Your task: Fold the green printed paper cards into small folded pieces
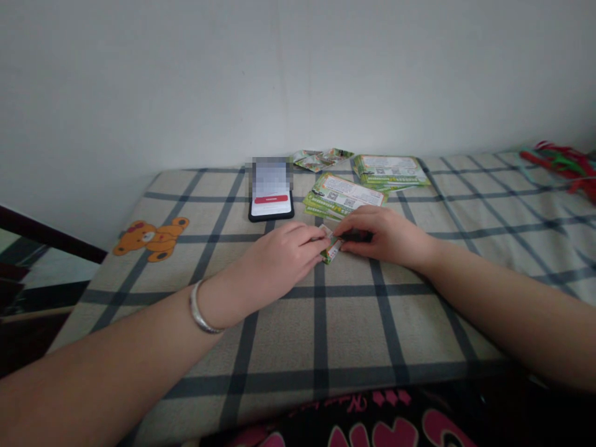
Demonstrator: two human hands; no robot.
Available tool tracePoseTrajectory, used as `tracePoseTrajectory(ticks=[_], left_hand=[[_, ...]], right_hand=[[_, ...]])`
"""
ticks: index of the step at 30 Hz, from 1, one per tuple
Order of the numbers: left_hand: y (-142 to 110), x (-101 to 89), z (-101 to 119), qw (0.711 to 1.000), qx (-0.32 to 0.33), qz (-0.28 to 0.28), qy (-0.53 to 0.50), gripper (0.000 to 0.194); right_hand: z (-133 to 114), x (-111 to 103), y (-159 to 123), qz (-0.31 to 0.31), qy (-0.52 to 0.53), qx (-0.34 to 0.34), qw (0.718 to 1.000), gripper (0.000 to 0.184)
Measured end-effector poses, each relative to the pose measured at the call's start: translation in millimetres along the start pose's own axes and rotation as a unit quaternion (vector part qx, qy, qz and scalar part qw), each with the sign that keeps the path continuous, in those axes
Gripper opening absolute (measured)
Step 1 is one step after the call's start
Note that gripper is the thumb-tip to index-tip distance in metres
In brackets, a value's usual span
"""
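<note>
Between my two hands is a small folded piece of green and white printed paper (331, 246), low over the checked cloth. My left hand (291, 254), with a silver bangle at the wrist, has its fingers closed on the paper's left side. From the right, my right hand (379, 236) pinches the same paper between thumb and fingertips. Just beyond my hands lies a fanned pile of printed leaflets (344, 195), partly covered by my right fingers. A second stack of leaflets (391, 171) rests farther back on the right.
A phone (272, 208) with a lit screen lies left of the leaflets. Several folded paper pieces (321, 159) sit by the wall. A bear-shaped figure (151, 239) is near the table's left edge. Red and green items (563, 164) lie at the far right of the checked tablecloth (288, 347).
</note>
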State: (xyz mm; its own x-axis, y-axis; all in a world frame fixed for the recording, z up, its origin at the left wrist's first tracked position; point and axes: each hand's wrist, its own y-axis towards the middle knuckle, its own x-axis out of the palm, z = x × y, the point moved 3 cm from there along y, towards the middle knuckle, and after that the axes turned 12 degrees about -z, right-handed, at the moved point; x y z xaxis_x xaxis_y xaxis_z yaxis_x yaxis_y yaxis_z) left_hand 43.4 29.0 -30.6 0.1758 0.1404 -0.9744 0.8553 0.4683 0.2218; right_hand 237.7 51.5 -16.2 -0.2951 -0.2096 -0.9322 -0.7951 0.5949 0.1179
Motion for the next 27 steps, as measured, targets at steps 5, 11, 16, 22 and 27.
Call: tracePoseTrajectory(ticks=[5,11,16,22,27], left_hand=[[2,-4.0,-1,0.998,-0.030,0.015,-0.045,0.029],[0,-6.8,-7,0.994,-0.055,0.020,-0.094,0.026],[2,-7.6,-10,0.990,-0.078,0.009,-0.121,0.023],[3,-12.3,-10,0.983,-0.090,0.020,-0.158,0.024],[1,-14.2,-10,0.977,-0.096,0.022,-0.190,0.023]], right_hand=[[-6,2,-1,0.010,-0.033,-0.023,0.999,0.021],[-12,2,0,0.029,-0.039,-0.038,0.998,0.022],[-13,3,0,0.059,-0.050,0.038,0.996,0.023],[-9,6,0,0.071,0.054,0.094,0.992,0.026],[0,11,0,0.083,0.188,0.095,0.974,0.023]])
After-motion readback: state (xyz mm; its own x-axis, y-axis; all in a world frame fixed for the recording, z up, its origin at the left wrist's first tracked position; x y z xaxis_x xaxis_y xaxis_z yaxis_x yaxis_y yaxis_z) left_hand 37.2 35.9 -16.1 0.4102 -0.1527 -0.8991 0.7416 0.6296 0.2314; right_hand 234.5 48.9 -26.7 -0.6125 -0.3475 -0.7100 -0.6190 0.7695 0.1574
